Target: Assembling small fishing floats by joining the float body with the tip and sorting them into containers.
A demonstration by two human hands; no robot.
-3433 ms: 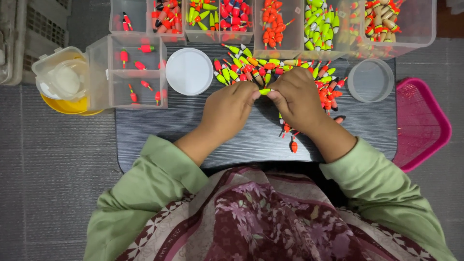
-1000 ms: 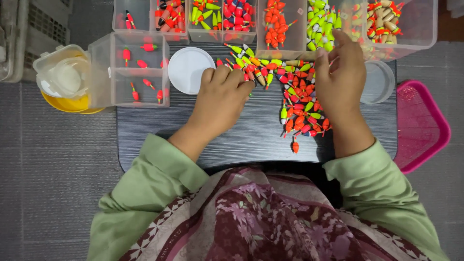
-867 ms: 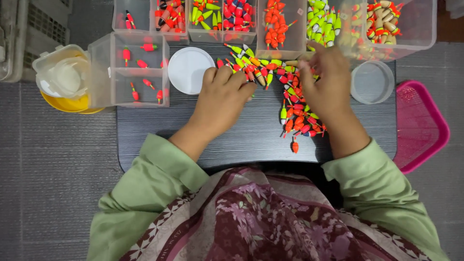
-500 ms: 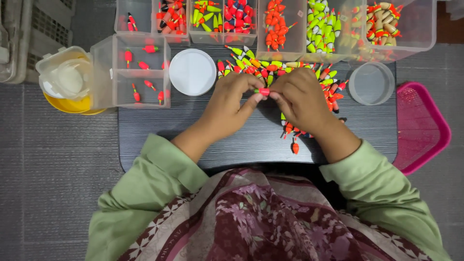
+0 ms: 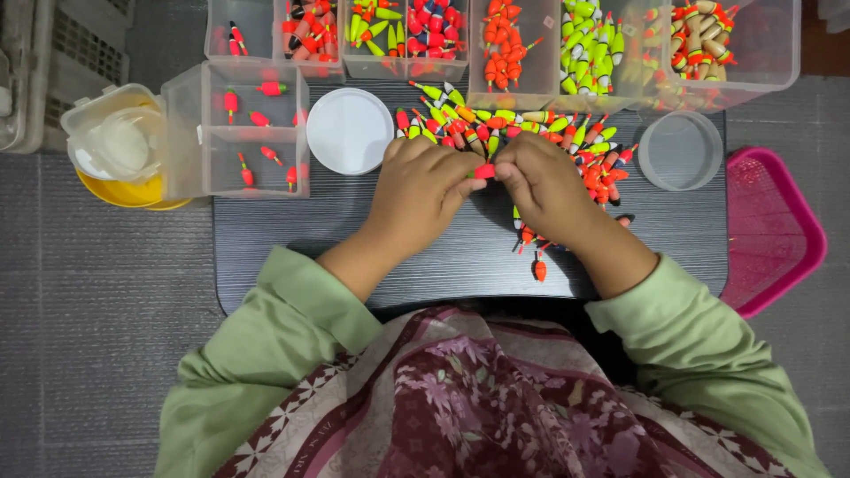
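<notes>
Left hand [image 5: 423, 188] and right hand [image 5: 542, 181] meet over the dark table [image 5: 354, 221], both pinching a small red float [image 5: 483, 171] between fingertips. Most of it looks hidden behind them. The clear boxes [image 5: 531, 53] above are cut off.

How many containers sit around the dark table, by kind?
Clear compartment boxes: 2 (small one at left, long one along the far edge)
White round lid: 1
Clear round cup: 1
Pink tray: 1
Lidded yellow tub: 1
Total: 6
</notes>
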